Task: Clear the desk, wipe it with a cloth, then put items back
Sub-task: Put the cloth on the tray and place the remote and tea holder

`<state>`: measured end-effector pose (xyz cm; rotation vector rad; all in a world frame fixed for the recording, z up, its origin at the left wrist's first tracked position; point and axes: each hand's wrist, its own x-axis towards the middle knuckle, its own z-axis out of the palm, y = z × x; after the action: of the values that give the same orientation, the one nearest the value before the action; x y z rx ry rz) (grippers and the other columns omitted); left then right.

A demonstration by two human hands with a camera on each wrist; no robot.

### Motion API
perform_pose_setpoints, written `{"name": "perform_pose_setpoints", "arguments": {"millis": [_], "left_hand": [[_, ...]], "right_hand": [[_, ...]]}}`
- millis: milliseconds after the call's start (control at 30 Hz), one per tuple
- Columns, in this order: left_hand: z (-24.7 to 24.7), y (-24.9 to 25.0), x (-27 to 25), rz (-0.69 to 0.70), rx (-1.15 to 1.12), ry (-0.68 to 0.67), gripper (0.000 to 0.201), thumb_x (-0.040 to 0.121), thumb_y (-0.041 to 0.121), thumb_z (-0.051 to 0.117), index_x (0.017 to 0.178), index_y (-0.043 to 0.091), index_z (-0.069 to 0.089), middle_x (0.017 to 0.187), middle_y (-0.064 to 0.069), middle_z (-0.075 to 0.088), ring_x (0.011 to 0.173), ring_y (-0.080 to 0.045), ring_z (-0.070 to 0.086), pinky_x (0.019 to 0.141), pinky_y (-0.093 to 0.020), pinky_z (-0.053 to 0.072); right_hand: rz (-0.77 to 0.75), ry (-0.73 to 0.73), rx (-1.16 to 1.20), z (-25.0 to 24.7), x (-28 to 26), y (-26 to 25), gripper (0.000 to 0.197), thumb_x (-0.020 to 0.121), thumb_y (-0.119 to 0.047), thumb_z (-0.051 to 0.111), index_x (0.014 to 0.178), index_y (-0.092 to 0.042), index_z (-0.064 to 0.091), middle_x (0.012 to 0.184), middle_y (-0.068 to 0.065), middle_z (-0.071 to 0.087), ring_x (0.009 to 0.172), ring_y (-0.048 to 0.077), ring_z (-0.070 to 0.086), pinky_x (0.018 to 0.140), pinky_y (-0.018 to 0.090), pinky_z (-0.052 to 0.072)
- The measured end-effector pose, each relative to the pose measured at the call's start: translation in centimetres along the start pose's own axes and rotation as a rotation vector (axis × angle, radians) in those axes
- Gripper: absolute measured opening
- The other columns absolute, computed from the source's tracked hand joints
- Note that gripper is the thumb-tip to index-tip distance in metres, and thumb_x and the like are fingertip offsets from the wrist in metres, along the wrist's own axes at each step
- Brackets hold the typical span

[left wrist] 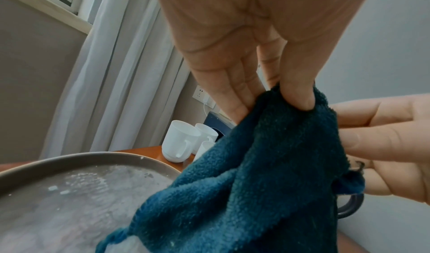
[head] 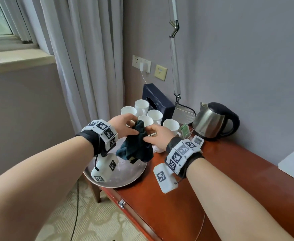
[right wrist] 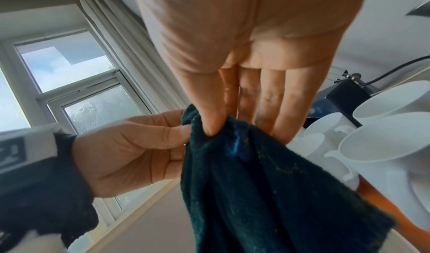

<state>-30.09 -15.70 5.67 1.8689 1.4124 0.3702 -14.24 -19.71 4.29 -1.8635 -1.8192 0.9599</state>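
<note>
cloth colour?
Dark teal cloth, plain fleecy pile with no pattern; the left wrist view shows it best.

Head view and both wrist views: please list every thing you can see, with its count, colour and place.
cloth: one, dark teal, held up over the tray
tray: one, round, silver, on the desk's left end
mugs: five, white, behind the tray
box: one, dark blue, by the wall
kettle: one, steel and black, right of the mugs
desk: one, red-brown wood
left hand: pinches the cloth's top
right hand: pinches the cloth beside it
</note>
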Motion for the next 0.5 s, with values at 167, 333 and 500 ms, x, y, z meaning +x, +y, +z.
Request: {"name": "perform_pose_setpoints", "arguments": {"millis": [167, 333, 500], "left_hand": [[1.3, -0.6, 1.3, -0.072, 0.032, 0.008, 0.043, 0.086, 0.014, 0.066, 0.126, 0.015, 0.052, 0.121, -0.006, 0.062, 0.095, -0.017, 0.057, 0.083, -0.023, 0.044], [2.1, -3.0, 3.3, -0.124, 0.06, -0.016, 0.045, 0.085, 0.016, 0.068, 0.127, 0.017, 0.052, 0.123, -0.005, 0.061, 0.11, -0.022, 0.058, 0.089, -0.026, 0.046], [2.4, -6.2, 6.0, -0.103, 0.184, -0.166, 0.046, 0.086, 0.019, 0.066, 0.129, 0.021, 0.05, 0.123, 0.0, 0.06, 0.106, -0.016, 0.056, 0.083, -0.023, 0.041]], "right_hand": [[-0.017, -0.076, -0.031, 0.6, 1.6, 1.4, 0.038, 0.088, -0.017, 0.06, 0.126, -0.011, 0.054, 0.124, 0.006, 0.062, 0.115, 0.022, 0.058, 0.096, 0.027, 0.043], [0.013, -0.126, 0.011, 2.2, 4.0, 2.7, 0.04, 0.088, -0.016, 0.061, 0.126, -0.009, 0.053, 0.124, 0.008, 0.062, 0.115, 0.023, 0.058, 0.102, 0.034, 0.045], [0.148, -0.152, 0.072, 4.9, 6.6, 3.9, 0.039, 0.089, -0.015, 0.06, 0.127, -0.013, 0.053, 0.124, 0.006, 0.062, 0.115, 0.021, 0.058, 0.105, 0.034, 0.042]]}}
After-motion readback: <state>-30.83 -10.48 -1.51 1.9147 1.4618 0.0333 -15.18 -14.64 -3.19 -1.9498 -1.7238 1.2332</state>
